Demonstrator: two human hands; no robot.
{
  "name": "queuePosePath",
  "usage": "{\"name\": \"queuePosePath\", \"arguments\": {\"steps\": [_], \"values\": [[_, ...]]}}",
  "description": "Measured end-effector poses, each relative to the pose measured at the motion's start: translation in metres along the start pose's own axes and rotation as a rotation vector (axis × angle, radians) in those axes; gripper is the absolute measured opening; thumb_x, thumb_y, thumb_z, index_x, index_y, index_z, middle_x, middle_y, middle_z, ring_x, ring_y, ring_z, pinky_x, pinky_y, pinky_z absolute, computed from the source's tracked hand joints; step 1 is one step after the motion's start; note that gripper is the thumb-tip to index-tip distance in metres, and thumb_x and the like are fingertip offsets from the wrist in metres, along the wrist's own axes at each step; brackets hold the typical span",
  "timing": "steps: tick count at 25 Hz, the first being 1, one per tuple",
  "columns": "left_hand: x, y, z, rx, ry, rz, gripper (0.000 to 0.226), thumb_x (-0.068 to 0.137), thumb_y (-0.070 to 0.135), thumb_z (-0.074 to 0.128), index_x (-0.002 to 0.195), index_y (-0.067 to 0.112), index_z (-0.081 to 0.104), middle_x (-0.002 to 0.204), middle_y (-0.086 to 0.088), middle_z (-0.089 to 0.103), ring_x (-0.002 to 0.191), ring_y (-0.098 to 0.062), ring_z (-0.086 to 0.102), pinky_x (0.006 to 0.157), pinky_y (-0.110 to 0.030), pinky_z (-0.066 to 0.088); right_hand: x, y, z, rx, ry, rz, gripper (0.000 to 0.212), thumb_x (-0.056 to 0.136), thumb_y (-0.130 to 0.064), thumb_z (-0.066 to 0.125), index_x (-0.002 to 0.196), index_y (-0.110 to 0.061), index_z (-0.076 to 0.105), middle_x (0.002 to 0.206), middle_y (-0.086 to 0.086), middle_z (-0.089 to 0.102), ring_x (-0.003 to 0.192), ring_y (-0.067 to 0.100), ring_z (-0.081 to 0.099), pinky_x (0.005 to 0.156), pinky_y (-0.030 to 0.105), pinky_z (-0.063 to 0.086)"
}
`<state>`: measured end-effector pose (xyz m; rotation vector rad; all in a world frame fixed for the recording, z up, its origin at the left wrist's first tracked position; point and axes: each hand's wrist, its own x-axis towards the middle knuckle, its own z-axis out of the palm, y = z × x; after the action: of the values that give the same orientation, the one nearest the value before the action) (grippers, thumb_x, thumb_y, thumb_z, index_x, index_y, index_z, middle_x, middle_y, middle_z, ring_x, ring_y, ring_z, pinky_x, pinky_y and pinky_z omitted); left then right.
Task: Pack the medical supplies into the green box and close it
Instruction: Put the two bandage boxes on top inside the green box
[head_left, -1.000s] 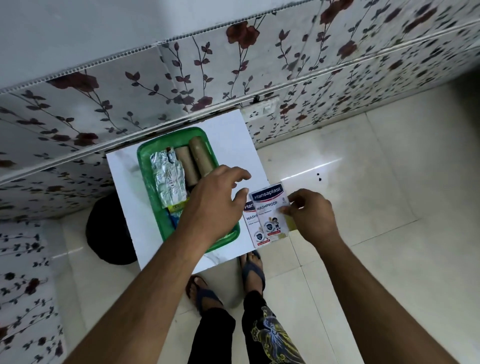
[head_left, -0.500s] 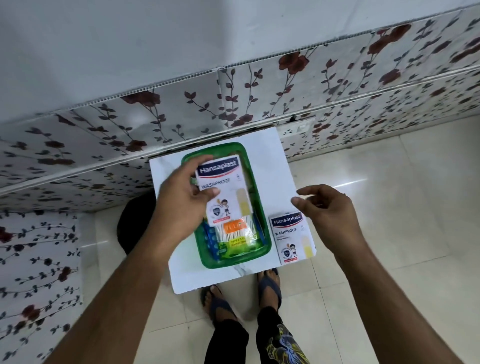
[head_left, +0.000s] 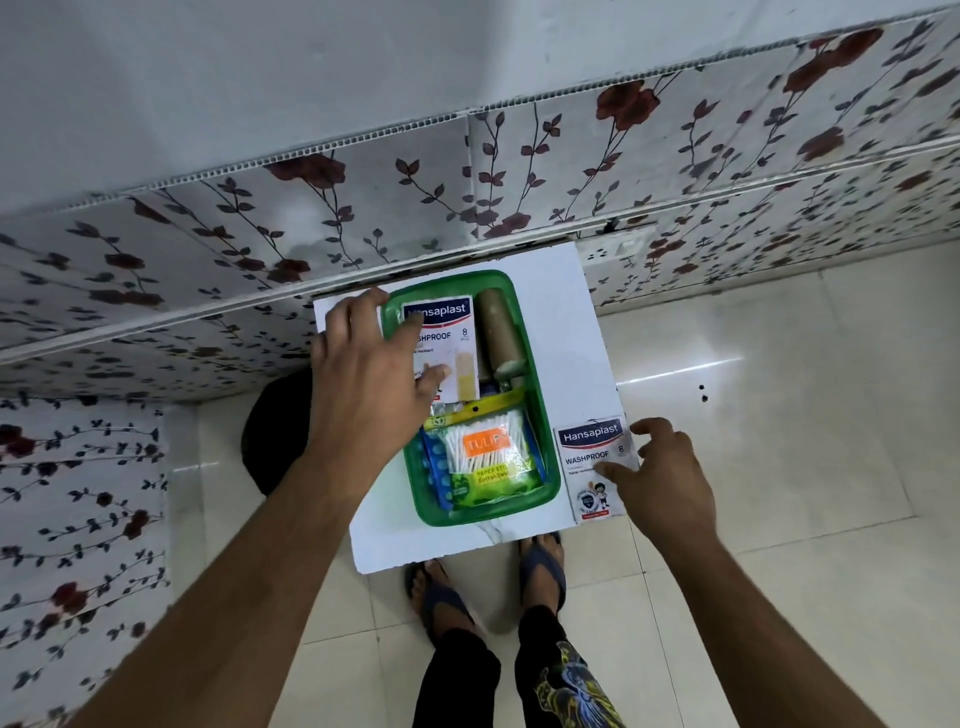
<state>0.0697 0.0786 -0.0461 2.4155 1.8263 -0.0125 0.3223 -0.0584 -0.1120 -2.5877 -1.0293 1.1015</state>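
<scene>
The open green box (head_left: 545, 415) lies on a small white table (head_left: 566, 322). Inside it are a Hansaplast plaster packet (head_left: 447, 332) at the far left, brown bandage rolls (head_left: 500, 332) at the far right and a bag of cotton swabs (head_left: 485, 457) at the near end. My left hand (head_left: 371, 374) rests on the packet in the box, its fingers spread over it. A second Hansaplast packet (head_left: 592, 457) lies on the table's right edge. My right hand (head_left: 660, 478) touches this packet with its fingers apart. No lid is in view.
A flowered wall panel (head_left: 467, 182) runs right behind the table. A black round object (head_left: 275, 431) sits on the tiled floor to the table's left. My feet in sandals (head_left: 488, 587) stand at the table's near edge.
My left hand took one Hansaplast packet from my right hand and laid it in the far end of the box. My right hand came down onto the second packet.
</scene>
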Motion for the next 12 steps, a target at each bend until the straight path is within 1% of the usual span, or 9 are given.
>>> {"name": "queuePosePath", "arguments": {"steps": [2,3,6,7,9,11,12], "values": [[-0.004,0.0,0.006,0.096,-0.103,0.026,0.074,0.077,0.064,0.061,0.135,0.019,0.052,0.151,-0.018,0.032,0.139,-0.041,0.024,0.103,-0.058,0.031,0.002,0.001,0.0,-0.008,-0.017,0.007,0.051,0.073,-0.038,0.078,0.117,-0.026,0.054,0.11,0.003,0.062,0.092,0.025,0.065,0.077,0.04,0.054],[-0.004,-0.001,0.008,0.116,-0.149,0.023,0.078,0.076,0.068,0.058,0.137,0.02,0.051,0.155,-0.018,0.027,0.142,-0.041,0.019,0.105,-0.059,0.029,0.003,0.001,0.0,-0.016,-0.026,0.009,0.047,0.074,-0.038,0.077,0.115,-0.025,0.058,0.109,0.002,0.065,0.089,0.024,0.066,0.076,0.038,0.054],[0.0,-0.002,0.009,0.101,-0.194,-0.009,0.078,0.075,0.07,0.059,0.136,0.021,0.053,0.158,-0.017,0.021,0.145,-0.04,0.014,0.108,-0.061,0.025,0.003,0.0,-0.006,-0.042,-0.002,0.009,0.029,0.079,-0.031,0.072,0.106,-0.022,0.068,0.1,0.001,0.072,0.083,0.022,0.065,0.069,0.03,0.048],[0.0,-0.003,0.007,0.065,-0.18,-0.018,0.075,0.076,0.068,0.06,0.134,0.022,0.054,0.157,-0.017,0.023,0.145,-0.04,0.014,0.108,-0.061,0.025,0.0,-0.002,-0.011,-0.044,0.022,0.007,0.023,0.081,-0.028,0.07,0.103,-0.02,0.07,0.096,0.0,0.073,0.08,0.022,0.064,0.065,0.028,0.044],[-0.003,-0.005,0.002,-0.082,-0.109,-0.045,0.064,0.08,0.06,0.061,0.132,0.023,0.056,0.153,-0.016,0.03,0.142,-0.038,0.02,0.108,-0.059,0.029,-0.008,-0.012,-0.029,0.0,0.093,-0.005,0.015,0.085,-0.022,0.067,0.098,-0.018,0.072,0.09,0.0,0.075,0.074,0.02,0.06,0.058,0.023,0.039],[-0.012,-0.011,-0.003,-0.29,-0.008,-0.108,0.053,0.085,0.048,0.063,0.131,0.022,0.057,0.146,-0.014,0.037,0.137,-0.034,0.029,0.107,-0.053,0.036,-0.023,-0.033,-0.055,0.138,0.187,-0.039,0.01,0.086,-0.017,0.067,0.094,-0.017,0.073,0.085,-0.001,0.074,0.069,0.014,0.061,0.056,0.02,0.04],[-0.017,-0.014,-0.005,-0.389,0.036,-0.151,0.048,0.086,0.042,0.064,0.13,0.022,0.057,0.142,-0.013,0.04,0.135,-0.031,0.035,0.106,-0.049,0.038,-0.031,-0.046,-0.068,0.241,0.225,-0.076,0.008,0.086,-0.015,0.068,0.091,-0.018,0.073,0.083,-0.003,0.074,0.07,0.01,0.063,0.058,0.019,0.042]]}}
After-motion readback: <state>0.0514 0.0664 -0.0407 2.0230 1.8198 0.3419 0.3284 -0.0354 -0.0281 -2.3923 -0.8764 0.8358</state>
